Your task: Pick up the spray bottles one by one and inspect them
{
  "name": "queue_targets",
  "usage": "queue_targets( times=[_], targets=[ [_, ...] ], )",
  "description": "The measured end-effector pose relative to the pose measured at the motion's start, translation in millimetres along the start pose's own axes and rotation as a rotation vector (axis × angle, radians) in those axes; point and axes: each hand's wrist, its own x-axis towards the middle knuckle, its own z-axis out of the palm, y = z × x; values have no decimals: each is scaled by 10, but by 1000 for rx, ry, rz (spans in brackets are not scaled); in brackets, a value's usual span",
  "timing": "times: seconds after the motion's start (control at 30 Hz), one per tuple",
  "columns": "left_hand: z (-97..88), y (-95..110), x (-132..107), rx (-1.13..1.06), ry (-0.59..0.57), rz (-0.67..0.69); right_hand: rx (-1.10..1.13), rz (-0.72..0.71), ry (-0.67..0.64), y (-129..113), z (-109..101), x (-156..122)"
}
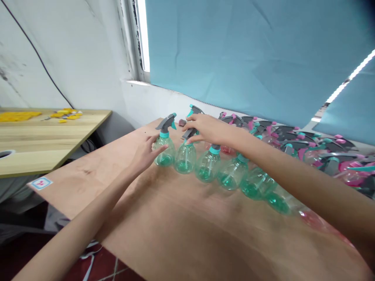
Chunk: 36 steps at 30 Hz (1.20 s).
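Note:
At the left end of a row of clear green spray bottles, my left hand [146,153] is curved around the side of the first spray bottle [165,150]. Its thumb lies across the front of that bottle. My right hand [203,127] reaches over the second spray bottle [185,159], with fingers bent about its grey trigger head, which they partly cover. Both bottles stand upright, with teal collars and a dip tube visible in the second. Behind my right hand, another teal-and-grey trigger head [195,109] shows.
More green bottles [208,166] continue the row rightward, then reddish ones [313,220]. Many pink and grey spray heads [301,136] crowd the back right of the brown tabletop [181,222]. A second table [58,136] at left holds yellow pieces [66,113]. Blue sheeting [234,50] hangs behind.

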Motion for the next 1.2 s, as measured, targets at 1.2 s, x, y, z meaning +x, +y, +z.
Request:
queue_targets(
  times=[1.2],
  targets=[
    [244,-320,-184,-95,26,-64,80,140,94,-13,126,-45]
  ],
)
